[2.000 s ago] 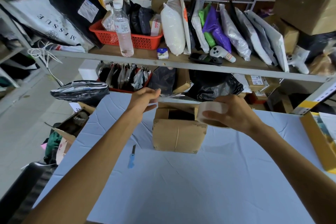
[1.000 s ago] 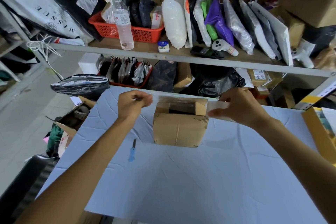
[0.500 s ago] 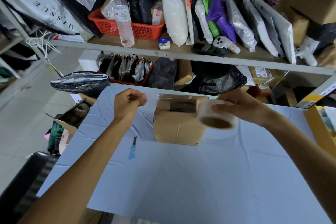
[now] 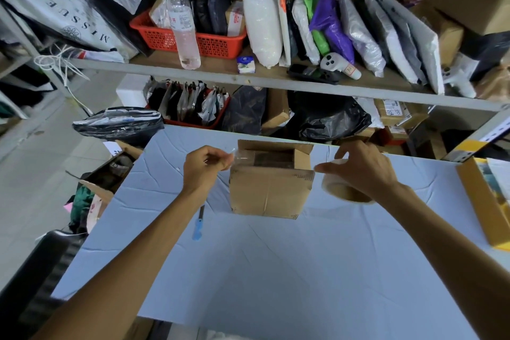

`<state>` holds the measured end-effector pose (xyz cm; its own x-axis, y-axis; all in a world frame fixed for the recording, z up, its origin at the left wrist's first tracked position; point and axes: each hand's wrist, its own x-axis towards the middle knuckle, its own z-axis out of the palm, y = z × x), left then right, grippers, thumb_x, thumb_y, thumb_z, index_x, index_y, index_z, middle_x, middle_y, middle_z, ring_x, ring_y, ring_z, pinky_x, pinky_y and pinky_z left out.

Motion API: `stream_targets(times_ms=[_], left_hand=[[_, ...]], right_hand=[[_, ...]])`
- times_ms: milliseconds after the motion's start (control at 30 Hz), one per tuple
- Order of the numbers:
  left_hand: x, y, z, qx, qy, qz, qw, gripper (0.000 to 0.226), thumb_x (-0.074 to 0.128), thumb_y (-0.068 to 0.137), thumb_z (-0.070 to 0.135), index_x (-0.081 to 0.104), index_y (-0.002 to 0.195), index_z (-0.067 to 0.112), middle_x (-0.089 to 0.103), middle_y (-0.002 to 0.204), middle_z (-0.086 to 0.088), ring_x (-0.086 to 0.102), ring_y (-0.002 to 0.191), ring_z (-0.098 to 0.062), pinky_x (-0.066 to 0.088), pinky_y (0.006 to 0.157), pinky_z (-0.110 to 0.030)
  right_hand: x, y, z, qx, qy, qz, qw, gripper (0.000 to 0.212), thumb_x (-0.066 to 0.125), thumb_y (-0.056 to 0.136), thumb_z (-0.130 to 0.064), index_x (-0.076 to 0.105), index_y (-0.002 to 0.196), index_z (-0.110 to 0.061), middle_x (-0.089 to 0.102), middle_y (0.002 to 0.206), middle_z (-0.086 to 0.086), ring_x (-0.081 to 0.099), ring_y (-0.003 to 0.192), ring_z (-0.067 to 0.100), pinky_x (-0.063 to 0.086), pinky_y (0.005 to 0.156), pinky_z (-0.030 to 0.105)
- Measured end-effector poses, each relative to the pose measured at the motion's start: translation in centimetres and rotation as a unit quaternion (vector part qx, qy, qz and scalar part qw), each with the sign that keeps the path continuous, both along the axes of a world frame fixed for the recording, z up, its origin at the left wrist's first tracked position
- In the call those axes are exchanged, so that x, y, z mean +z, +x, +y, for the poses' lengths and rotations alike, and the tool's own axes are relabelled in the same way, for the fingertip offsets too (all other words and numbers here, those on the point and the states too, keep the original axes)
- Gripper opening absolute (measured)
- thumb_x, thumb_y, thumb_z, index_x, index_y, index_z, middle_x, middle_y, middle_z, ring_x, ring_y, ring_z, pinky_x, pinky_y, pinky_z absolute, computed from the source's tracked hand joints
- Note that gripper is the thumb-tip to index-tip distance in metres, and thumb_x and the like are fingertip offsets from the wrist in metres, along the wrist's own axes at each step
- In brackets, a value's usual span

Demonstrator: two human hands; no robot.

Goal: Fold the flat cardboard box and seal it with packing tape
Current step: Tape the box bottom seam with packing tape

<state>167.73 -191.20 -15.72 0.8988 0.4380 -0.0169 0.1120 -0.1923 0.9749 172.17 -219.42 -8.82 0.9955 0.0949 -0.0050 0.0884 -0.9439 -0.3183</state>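
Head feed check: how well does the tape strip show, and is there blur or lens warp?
Head view: the clear tape strip shows only as faint glare beside the left hand, over the cardboard box; the left hand and the right hand on the tape roll look slightly soft; the shelf edge bows from wide-angle distortion; lighting is even, shadows weak.

Quick count: two hands, left hand (image 4: 204,167) and right hand (image 4: 361,167). One box (image 4: 269,193) between the grips, one tape roll (image 4: 342,188) in the right grip, one knife (image 4: 198,225) below the left. Beyond them, one bottle (image 4: 183,27) and two red baskets: upper basket (image 4: 215,43), lower basket (image 4: 218,116).
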Motion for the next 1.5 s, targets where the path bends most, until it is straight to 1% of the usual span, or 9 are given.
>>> stream_targets(times_ms=[133, 400, 500, 600, 833, 967, 1133, 1267, 1500], left_hand=[[-0.5, -0.7, 0.1, -0.016, 0.007, 0.019, 1.000, 0.015, 0.080, 0.072, 0.008, 0.069, 0.081, 0.012, 0.072, 0.082, -0.005, 0.069, 0.080, -0.023, 0.056, 0.079, -0.034], [0.3, 0.1, 0.1, 0.064, -0.035, -0.035, 0.997, 0.018, 0.078, 0.070, -0.003, 0.066, 0.072, 0.011, 0.068, 0.072, -0.011, 0.068, 0.064, -0.021, 0.059, 0.061, -0.028], [-0.2, 0.2, 0.0, 0.069, -0.022, -0.043, 0.996, 0.017, 0.077, 0.073, 0.000, 0.067, 0.078, 0.013, 0.069, 0.077, -0.008, 0.069, 0.071, -0.024, 0.060, 0.066, -0.031], [0.0, 0.6, 0.5, 0.058, -0.030, -0.054, 0.996, 0.019, 0.076, 0.073, -0.003, 0.065, 0.086, 0.007, 0.068, 0.074, -0.008, 0.068, 0.067, -0.018, 0.059, 0.066, -0.028], [-0.5, 0.5, 1.4, 0.065, -0.047, -0.033, 0.996, 0.023, 0.077, 0.070, -0.006, 0.063, 0.078, 0.011, 0.067, 0.072, -0.011, 0.067, 0.060, -0.011, 0.059, 0.064, -0.030], [-1.1, 0.1, 0.3, 0.068, -0.040, -0.037, 0.996, 0.024, 0.077, 0.069, -0.007, 0.062, 0.075, 0.011, 0.067, 0.070, -0.010, 0.067, 0.059, -0.014, 0.059, 0.063, -0.032], [-2.0, 0.4, -0.2, 0.098, -0.042, -0.037, 0.994, 0.023, 0.077, 0.070, -0.005, 0.063, 0.078, 0.010, 0.068, 0.074, -0.011, 0.068, 0.070, -0.025, 0.059, 0.067, -0.036], [-2.8, -0.1, 0.3, 0.046, 0.033, -0.048, 0.997, 0.024, 0.080, 0.072, 0.008, 0.066, 0.092, 0.010, 0.070, 0.081, -0.002, 0.067, 0.078, -0.017, 0.056, 0.071, -0.026], [-3.4, -0.4, 0.8, 0.034, 0.031, -0.037, 0.998, 0.037, 0.081, 0.071, 0.011, 0.067, 0.105, 0.010, 0.070, 0.102, -0.003, 0.068, 0.083, -0.019, 0.055, 0.073, -0.021]], right_hand=[[0.0, -0.2, 0.1, 0.005, -0.030, -0.002, 1.000, 0.060, 0.072, 0.067, -0.063, 0.067, 0.091, -0.008, 0.066, 0.087, 0.008, 0.050, 0.076, 0.023, 0.036, 0.066, 0.031], [-0.9, -0.6, -0.3, 0.022, -0.098, -0.019, 0.995, 0.064, 0.068, 0.062, -0.072, 0.064, 0.092, -0.015, 0.065, 0.082, 0.004, 0.059, 0.075, 0.023, 0.046, 0.064, 0.031], [-0.5, -0.3, -1.0, 0.034, 0.053, 0.032, 0.997, 0.046, 0.072, 0.067, -0.061, 0.069, 0.088, -0.020, 0.068, 0.084, 0.003, 0.062, 0.077, 0.020, 0.045, 0.059, 0.030], [0.1, -0.3, -1.6, 0.090, 0.170, 0.049, 0.980, 0.031, 0.069, 0.075, -0.053, 0.073, 0.083, -0.023, 0.071, 0.084, -0.003, 0.067, 0.080, 0.016, 0.055, 0.073, 0.039], [0.3, 0.2, -1.6, 0.059, 0.059, 0.035, 0.996, 0.035, 0.073, 0.066, -0.056, 0.071, 0.080, -0.024, 0.068, 0.083, -0.004, 0.062, 0.081, 0.017, 0.049, 0.071, 0.034], [-1.2, 0.3, -0.9, 0.014, -0.044, -0.009, 0.999, 0.047, 0.073, 0.071, -0.057, 0.066, 0.094, -0.017, 0.065, 0.096, 0.005, 0.060, 0.090, 0.026, 0.038, 0.068, 0.031], [-1.8, 1.4, -0.7, -0.015, -0.060, -0.004, 0.998, 0.055, 0.071, 0.069, -0.063, 0.067, 0.098, -0.016, 0.068, 0.100, 0.007, 0.060, 0.093, 0.028, 0.036, 0.067, 0.030], [-1.9, 1.5, -0.4, -0.003, -0.036, -0.004, 0.999, 0.057, 0.073, 0.067, -0.062, 0.069, 0.103, -0.018, 0.068, 0.105, 0.006, 0.059, 0.098, 0.026, 0.035, 0.070, 0.029], [-3.4, 1.5, 0.0, -0.007, -0.043, 0.005, 0.999, 0.063, 0.069, 0.063, -0.071, 0.070, 0.102, -0.021, 0.070, 0.095, 0.008, 0.061, 0.092, 0.028, 0.039, 0.068, 0.030]])
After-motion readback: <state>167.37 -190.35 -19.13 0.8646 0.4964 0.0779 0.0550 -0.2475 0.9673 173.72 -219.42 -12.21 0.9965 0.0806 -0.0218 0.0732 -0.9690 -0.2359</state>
